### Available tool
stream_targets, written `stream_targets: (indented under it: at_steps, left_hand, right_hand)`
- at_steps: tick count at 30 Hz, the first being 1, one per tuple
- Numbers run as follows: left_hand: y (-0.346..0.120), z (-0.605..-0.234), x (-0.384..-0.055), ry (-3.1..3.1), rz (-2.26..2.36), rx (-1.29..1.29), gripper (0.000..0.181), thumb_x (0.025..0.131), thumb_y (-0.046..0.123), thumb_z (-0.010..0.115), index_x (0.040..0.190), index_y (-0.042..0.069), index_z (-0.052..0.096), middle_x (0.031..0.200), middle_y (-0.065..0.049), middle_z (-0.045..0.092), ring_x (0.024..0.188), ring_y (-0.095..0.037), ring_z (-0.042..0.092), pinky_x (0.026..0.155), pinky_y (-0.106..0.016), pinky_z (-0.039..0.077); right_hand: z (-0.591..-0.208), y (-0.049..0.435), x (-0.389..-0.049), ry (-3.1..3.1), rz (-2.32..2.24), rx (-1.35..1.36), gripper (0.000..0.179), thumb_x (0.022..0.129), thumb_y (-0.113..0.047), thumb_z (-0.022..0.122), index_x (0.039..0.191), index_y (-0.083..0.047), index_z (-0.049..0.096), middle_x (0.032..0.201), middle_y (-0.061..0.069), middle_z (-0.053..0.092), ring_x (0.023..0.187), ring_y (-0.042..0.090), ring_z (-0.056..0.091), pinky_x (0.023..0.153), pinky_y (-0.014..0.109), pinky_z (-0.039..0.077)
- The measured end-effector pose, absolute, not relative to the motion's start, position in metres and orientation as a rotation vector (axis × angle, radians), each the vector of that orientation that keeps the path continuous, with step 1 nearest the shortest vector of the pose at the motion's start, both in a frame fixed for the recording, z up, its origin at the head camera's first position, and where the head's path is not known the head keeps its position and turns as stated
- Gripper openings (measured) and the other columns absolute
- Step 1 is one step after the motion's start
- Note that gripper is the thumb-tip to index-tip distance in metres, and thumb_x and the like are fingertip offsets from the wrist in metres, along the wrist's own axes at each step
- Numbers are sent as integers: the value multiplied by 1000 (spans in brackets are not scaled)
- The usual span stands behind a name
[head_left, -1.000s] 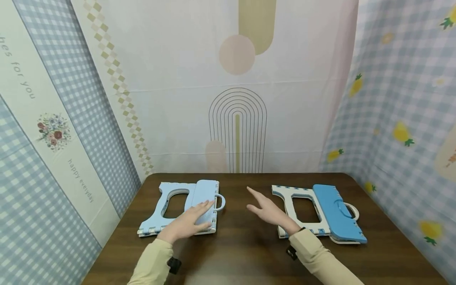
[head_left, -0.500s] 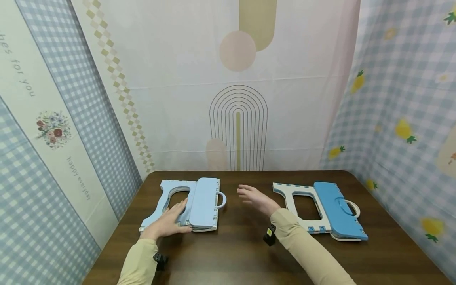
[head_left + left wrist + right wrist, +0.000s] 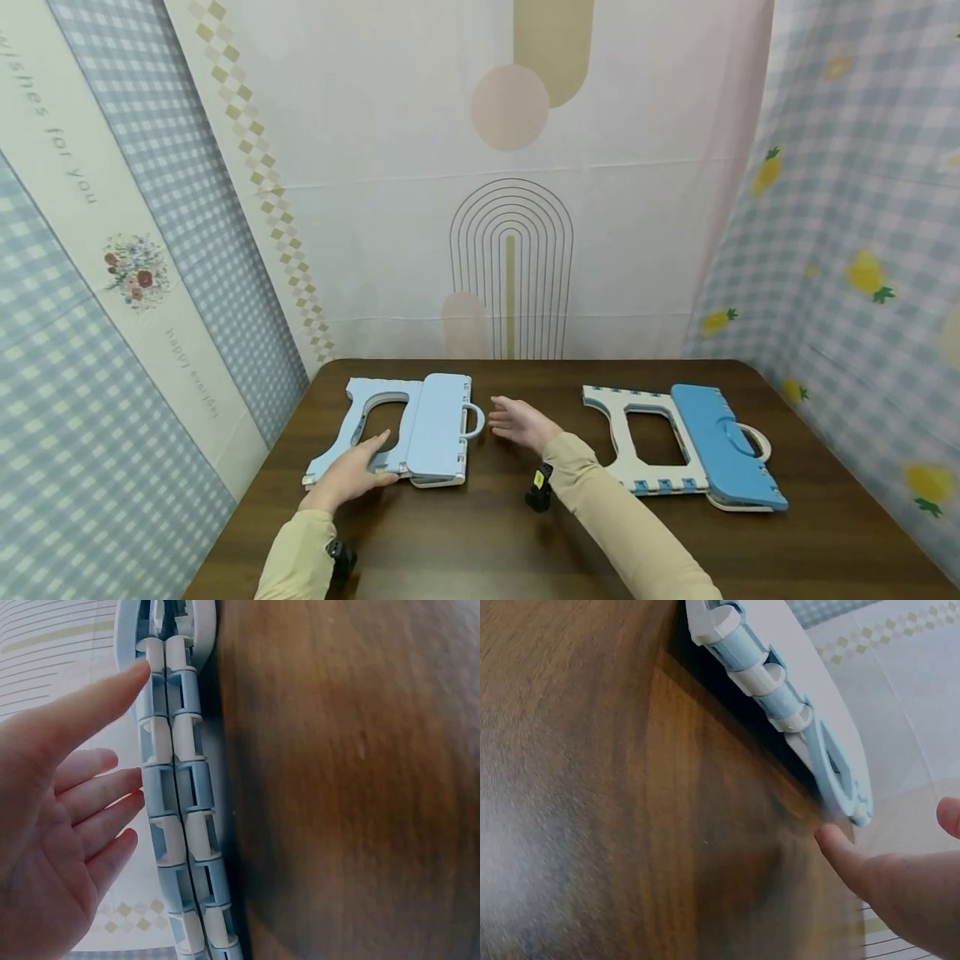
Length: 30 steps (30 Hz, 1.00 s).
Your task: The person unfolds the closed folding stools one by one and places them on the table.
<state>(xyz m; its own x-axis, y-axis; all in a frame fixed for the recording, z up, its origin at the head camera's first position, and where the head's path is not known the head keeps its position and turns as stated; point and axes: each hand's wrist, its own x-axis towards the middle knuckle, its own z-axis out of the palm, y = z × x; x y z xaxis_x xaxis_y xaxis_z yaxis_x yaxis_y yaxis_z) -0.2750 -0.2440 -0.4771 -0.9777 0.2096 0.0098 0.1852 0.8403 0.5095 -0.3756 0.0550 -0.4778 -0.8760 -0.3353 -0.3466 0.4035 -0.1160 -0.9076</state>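
Note:
A light blue folding stool (image 3: 438, 427), folded flat, lies at the left of the table. Over its near hinged edge is my left hand (image 3: 347, 477), fingers spread and thumb apart. In the left wrist view, the thumb lies right at the light blue and white hinges (image 3: 180, 784), with the other fingers extended over the top side. My right hand (image 3: 525, 425) hovers just right of the stool's loop handle (image 3: 480, 421), fingers loosely bent and holding nothing. The right wrist view shows the thumb (image 3: 844, 855) close to the handle end.
A second folded stool (image 3: 723, 450), blue with white legs and a white handle, lies flat at the right behind my right forearm. The dark wooden table (image 3: 480, 550) ends at a patterned cloth backdrop (image 3: 375, 250). Checked cloths hang at both sides.
My left hand has moved left from the stool's seat panel to its near leg edge. My right hand has moved left, from beside the blue stool towards the light blue stool's handle.

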Motion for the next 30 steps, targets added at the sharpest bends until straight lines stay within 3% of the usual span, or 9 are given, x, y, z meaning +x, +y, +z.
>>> stream_targets:
  at_steps: [7,14,18,22,25,30]
  left_hand:
    - [-246,-483,-274,2973,785,296,79,80,25,79,146,4,42,142,-24,50,129,-45,48,103,-57,42]
    - [-243,-496,-277,3057,756,330,62,78,21,81,133,3,57,133,-19,60,124,-41,54,101,-55,44]
    - [-240,-502,-277,3109,711,341,57,78,23,81,126,1,61,128,-19,62,120,-39,56,100,-53,45]
    - [-239,-504,-278,3147,640,350,55,78,21,80,124,-1,61,126,-20,62,119,-40,57,101,-53,45]
    - [-239,-503,-281,3171,591,355,54,78,20,81,123,-2,60,124,-21,63,116,-40,58,101,-53,44]
    - [-237,-502,-281,3149,567,356,54,78,18,81,122,-2,59,121,-20,64,114,-40,58,100,-54,43]
  right_hand:
    - [-494,43,-378,1615,-2054,168,63,104,-23,39,145,19,15,150,39,24,141,48,29,117,51,31]
    - [-502,36,-380,1641,-2072,149,44,105,-20,39,134,13,41,138,36,46,124,40,55,111,49,40]
    - [-503,35,-378,1710,-2044,145,36,103,-14,42,128,11,47,124,32,60,99,30,68,103,46,49]
    - [-502,35,-377,1757,-1992,127,29,100,-8,46,119,13,51,94,20,70,78,19,68,89,38,58]
    - [-502,33,-377,1770,-1988,84,25,98,-4,49,114,16,54,77,11,68,71,16,67,80,33,60]
    - [-506,29,-375,1818,-2016,84,27,96,0,52,115,19,55,72,7,67,63,11,65,70,26,60]
